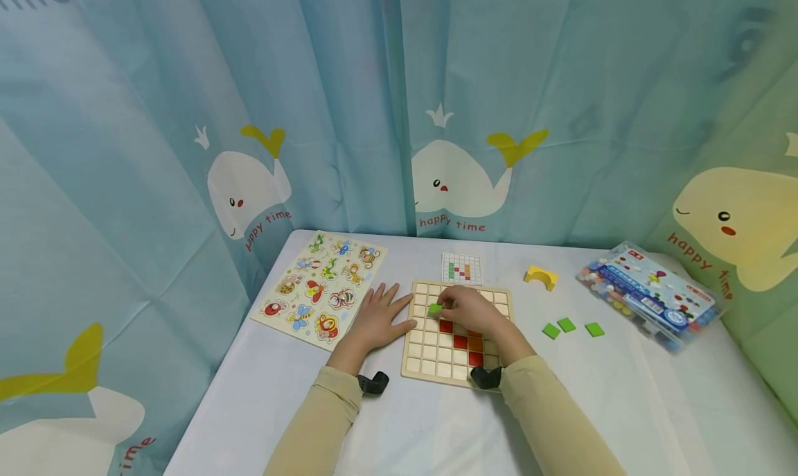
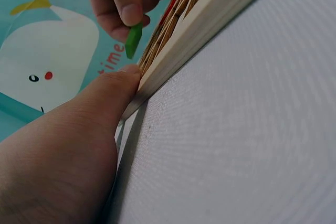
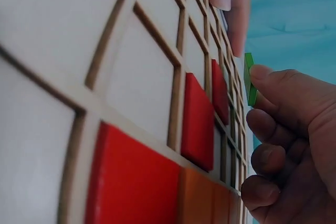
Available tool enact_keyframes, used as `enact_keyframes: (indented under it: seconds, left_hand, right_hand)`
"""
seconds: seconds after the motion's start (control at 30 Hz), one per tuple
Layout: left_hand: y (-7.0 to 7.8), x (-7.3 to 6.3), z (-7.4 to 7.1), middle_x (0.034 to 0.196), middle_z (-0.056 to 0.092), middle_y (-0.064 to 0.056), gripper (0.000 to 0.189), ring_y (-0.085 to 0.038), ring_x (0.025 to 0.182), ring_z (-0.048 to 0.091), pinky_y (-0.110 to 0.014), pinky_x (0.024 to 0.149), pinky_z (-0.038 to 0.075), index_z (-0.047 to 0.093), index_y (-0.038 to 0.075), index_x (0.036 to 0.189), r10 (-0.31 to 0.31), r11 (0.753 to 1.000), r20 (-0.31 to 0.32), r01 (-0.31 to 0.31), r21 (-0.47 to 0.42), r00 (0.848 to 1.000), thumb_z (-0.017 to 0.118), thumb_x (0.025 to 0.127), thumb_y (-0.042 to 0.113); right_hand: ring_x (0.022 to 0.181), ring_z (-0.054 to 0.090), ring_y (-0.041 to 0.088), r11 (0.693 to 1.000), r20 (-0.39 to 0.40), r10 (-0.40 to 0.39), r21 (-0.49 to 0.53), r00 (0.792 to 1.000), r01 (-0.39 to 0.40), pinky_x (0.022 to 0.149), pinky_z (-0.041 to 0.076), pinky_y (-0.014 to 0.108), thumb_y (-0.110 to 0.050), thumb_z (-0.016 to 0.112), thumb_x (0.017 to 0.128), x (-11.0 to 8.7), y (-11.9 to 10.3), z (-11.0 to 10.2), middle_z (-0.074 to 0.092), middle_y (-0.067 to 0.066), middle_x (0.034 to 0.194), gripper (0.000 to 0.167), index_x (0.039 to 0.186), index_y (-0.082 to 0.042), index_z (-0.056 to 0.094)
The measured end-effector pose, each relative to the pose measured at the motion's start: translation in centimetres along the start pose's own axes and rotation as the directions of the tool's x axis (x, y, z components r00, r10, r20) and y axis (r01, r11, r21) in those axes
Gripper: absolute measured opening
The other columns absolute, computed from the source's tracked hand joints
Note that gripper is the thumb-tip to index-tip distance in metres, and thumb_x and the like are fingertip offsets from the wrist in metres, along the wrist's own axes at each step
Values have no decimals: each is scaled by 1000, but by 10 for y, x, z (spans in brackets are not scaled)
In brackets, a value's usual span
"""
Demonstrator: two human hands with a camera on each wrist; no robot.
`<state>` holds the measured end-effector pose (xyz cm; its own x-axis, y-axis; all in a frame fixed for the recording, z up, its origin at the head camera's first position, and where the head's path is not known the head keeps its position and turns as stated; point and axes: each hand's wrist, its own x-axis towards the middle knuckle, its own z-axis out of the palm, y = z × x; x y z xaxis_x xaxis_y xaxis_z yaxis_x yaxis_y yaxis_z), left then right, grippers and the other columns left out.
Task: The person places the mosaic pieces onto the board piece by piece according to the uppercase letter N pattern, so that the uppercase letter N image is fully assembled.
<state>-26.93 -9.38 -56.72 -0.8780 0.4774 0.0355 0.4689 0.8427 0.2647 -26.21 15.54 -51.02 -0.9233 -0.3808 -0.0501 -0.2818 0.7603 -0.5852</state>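
Observation:
A wooden grid board (image 1: 430, 355) lies on the table with red tiles (image 1: 460, 341) in a diagonal and an orange tile (image 1: 475, 341) beside them. My right hand (image 1: 469, 311) pinches a green square tile (image 3: 249, 80) between thumb and finger, held just above the board's upper left cells. In the left wrist view the green tile (image 2: 134, 40) is clear of the board surface. My left hand (image 1: 377, 318) rests with spread fingers at the board's left edge, its thumb touching the rim. The right forearm hides part of the board's right side.
Three loose green tiles (image 1: 566, 325) lie right of the board. A pattern card (image 1: 461, 268) and a yellow arch block (image 1: 541, 277) are behind it. An insect puzzle board (image 1: 324, 289) lies left; a clear box of colourful pieces (image 1: 654, 296) stands far right, near the curtain.

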Motion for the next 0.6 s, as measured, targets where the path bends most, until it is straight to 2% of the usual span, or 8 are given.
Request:
enact_keyframes:
  seconds: [0.33, 0.6]
  left_hand:
    - [0, 0, 0, 166, 20, -1, 69, -32, 155, 11, -53, 125, 9, 29, 39, 155, -8, 1000, 9, 8, 0, 1000, 38, 94, 71]
    - [-1, 1, 0, 166, 19, -1, 69, -31, 155, 10, -52, 126, 8, 29, 39, 155, -10, 1000, 9, 10, 4, 1000, 37, 94, 72]
  right_hand:
    - [82, 57, 13, 999, -4, -2, -33, 1000, 2, 78, 52, 34, -26, 73, 90, 4, 0, 8, 65, -3, 90, 18, 101, -13, 69]
    - [81, 57, 12, 997, -17, 41, -62, 999, -42, 78, 52, 35, -27, 73, 90, 6, -2, 14, 66, -4, 91, 16, 100, -15, 70]
